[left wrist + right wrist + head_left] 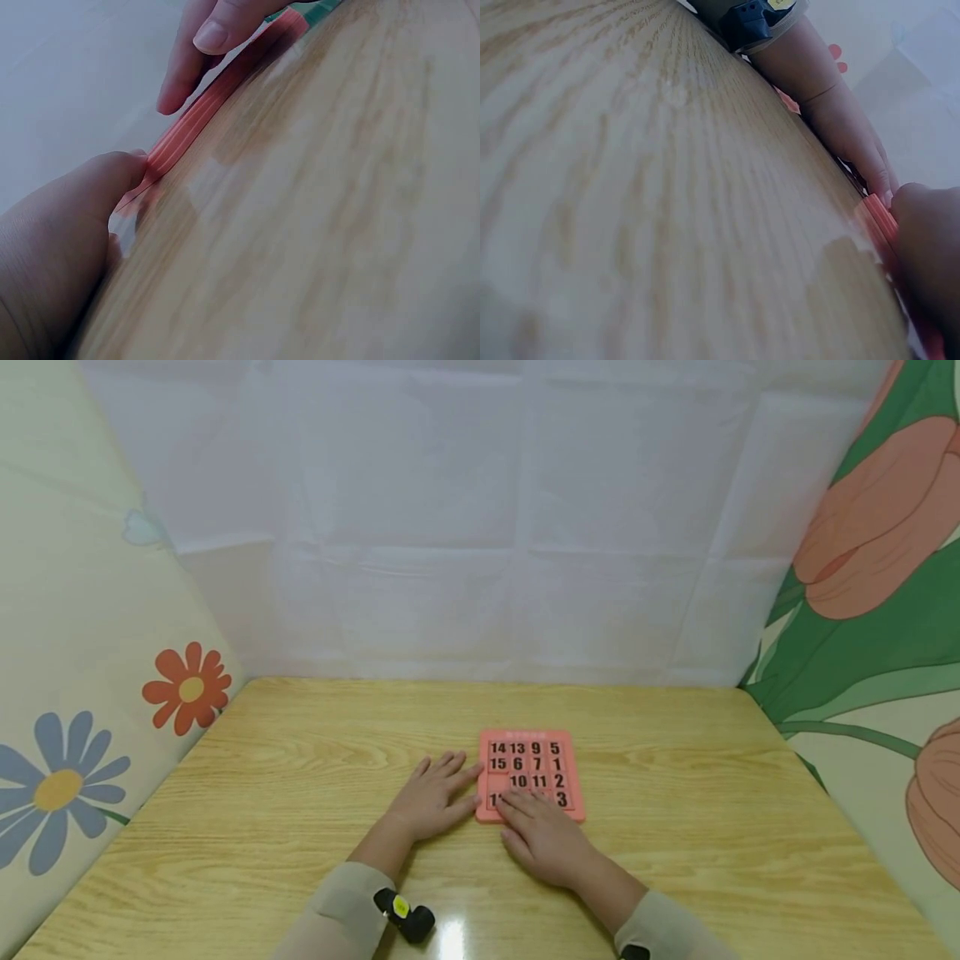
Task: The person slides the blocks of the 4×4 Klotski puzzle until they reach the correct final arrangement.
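A pink number slide puzzle (576, 781) lies flat on the wooden table, its tiles bearing black numbers. The top row reads 14, 13, 9, 5; a vacant slot shows left of the 10 tile (518, 782). At the puzzle's left side is my left hand (429, 799), thumb and fingers extended, tips right at the rim. The left wrist view shows its thumb against the ridged side (191, 131). My right hand (551, 846) lays its outstretched fingers on the bottom row, covering some tiles there. In the right wrist view that hand hides most of the puzzle's edge (881, 217).
The wooden table (300, 735) extends around the puzzle on all sides. White cloth (420, 527) hangs behind it, and flower-printed cloths flank it left (97, 610) and right (885, 652). A black wrist camera (408, 918) is strapped to the left sleeve.
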`<state>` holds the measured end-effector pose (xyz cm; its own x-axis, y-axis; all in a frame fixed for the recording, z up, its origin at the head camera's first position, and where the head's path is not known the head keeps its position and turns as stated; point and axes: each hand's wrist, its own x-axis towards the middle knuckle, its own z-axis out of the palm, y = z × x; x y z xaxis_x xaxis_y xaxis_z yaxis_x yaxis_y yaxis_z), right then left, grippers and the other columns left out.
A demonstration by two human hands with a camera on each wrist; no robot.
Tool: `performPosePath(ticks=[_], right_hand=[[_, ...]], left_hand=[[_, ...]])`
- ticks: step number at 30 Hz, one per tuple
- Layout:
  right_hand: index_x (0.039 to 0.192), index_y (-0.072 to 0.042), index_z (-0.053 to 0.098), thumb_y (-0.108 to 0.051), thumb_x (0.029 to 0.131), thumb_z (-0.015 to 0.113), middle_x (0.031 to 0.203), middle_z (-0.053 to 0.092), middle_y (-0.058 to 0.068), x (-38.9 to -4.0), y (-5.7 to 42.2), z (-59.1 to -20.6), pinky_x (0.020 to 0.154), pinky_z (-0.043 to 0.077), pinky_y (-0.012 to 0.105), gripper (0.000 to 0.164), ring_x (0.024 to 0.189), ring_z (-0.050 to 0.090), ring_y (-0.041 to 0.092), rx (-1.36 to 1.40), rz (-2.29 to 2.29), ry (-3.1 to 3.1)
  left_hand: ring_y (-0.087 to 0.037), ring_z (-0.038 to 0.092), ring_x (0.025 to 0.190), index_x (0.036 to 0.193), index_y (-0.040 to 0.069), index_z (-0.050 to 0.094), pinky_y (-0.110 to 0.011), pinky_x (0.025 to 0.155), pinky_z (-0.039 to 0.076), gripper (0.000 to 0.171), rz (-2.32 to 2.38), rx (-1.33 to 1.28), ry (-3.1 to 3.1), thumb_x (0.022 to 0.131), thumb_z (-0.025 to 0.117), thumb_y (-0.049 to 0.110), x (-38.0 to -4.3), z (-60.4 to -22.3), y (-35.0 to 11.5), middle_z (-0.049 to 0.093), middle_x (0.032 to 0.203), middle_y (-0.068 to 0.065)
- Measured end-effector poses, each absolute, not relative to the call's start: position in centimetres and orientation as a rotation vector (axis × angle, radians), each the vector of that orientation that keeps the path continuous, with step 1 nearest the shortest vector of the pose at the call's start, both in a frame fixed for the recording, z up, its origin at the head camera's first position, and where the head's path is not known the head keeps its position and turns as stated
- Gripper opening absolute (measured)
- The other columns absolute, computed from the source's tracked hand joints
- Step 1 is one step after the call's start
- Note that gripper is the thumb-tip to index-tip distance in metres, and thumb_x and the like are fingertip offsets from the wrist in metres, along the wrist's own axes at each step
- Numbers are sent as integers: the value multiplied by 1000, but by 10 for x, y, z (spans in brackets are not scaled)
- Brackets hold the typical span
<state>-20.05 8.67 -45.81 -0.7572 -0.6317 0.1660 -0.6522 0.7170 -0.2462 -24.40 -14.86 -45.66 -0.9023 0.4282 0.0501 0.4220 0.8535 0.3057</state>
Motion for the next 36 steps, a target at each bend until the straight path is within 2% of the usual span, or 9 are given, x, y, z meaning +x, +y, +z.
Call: performPosePath(ticks=[5,18,29,36], right_hand=[[147,-11,46,-35,103,41,154,43,7,-204,87,-457,122,27,45,50,145,37,24,1030,470,-2868],[144,-5,49,-33,104,42,152,46,11,-228,86,-455,120,31,46,50,142,40,31,895,484,-2864],[150,-9,40,-38,105,38,159,35,8,-242,80,-449,123,24,44,54,148,32,27,897,453,-2952],[151,-10,40,-37,104,39,158,36,9,-247,76,-450,123,26,45,53,148,31,28,926,453,-2976]], left_hand=[[-31,21,151,152,26,39,-54,124,11,60,493,694,3007,98,46,52,-244,-457,-149,28,161,-9],[-31,20,152,152,26,38,-54,124,10,60,484,701,3008,98,45,53,-244,-456,-149,27,161,-9],[-30,21,152,152,26,38,-54,125,11,61,472,691,3009,98,44,55,-245,-458,-149,28,161,-9],[-30,20,152,152,26,37,-54,125,10,61,473,690,3002,99,45,54,-245,-459,-149,27,162,-9]])
